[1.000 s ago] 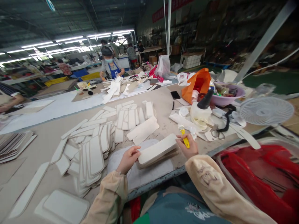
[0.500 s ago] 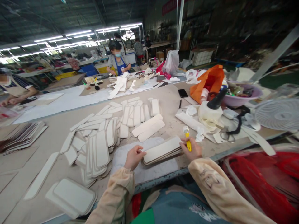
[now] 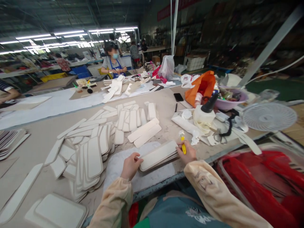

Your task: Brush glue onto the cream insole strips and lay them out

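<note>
A small stack of long white rounded panels [image 3: 158, 154] lies on a whitish sheet [image 3: 118, 160] near the table's front edge. At the stack's left end is my left hand [image 3: 130, 165], its fingers curled and its thumb on the top panel's edge. My right hand [image 3: 189, 153] is closed around a yellow-handled tool [image 3: 183, 147] whose pale, messy head points up and away; its exact kind is unclear. The fingers of that hand also touch the stack's right end.
Loose white panels [image 3: 95, 158] heap up left of the stack. Larger rounded panels [image 3: 60, 210] lie at front left. A glue-smeared container [image 3: 203, 115], a phone [image 3: 178, 97], an orange bag [image 3: 201, 88] and a fan grille [image 3: 269, 117] stand right. A co-worker [image 3: 114, 65] sits across.
The view has swung a little to the right, so the scene sits further left. Both hands keep almost the same place at the stack's ends, and the tool stays in my right hand.
</note>
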Action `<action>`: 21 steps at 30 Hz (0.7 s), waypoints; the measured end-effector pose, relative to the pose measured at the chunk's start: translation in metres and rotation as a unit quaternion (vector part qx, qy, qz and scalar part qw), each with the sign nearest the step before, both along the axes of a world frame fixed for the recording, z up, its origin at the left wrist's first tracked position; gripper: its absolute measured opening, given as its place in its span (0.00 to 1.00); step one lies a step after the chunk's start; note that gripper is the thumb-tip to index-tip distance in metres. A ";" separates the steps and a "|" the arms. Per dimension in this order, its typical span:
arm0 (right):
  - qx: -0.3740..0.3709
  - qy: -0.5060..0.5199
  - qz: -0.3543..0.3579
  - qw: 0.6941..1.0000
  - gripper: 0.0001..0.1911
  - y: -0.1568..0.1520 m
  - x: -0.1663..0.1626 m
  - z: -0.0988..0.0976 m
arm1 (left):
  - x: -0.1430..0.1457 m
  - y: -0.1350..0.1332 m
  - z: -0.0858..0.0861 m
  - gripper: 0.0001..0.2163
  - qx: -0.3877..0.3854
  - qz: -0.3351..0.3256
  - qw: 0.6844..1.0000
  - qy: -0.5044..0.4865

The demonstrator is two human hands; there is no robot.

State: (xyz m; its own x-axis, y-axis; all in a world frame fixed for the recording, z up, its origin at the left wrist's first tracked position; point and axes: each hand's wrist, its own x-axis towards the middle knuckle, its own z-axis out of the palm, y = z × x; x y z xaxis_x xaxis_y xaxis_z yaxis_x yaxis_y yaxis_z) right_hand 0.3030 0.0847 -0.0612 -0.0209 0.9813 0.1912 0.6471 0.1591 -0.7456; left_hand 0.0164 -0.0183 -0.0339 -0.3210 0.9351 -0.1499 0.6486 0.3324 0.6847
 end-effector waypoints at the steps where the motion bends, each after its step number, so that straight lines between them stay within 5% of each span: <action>1: -0.002 0.000 0.005 1.000 0.10 0.001 0.001 -0.002 | 0.000 0.000 0.000 0.08 0.000 -0.003 1.000 0.004; 15: 0.054 -0.071 0.023 0.996 0.08 0.005 0.005 -0.012 | -0.005 0.004 -0.003 0.10 -0.025 -0.041 0.997 0.059; 21: 0.202 -0.047 0.170 0.963 0.02 -0.015 -0.012 0.003 | -0.007 0.005 -0.005 0.14 -0.023 -0.066 0.993 0.097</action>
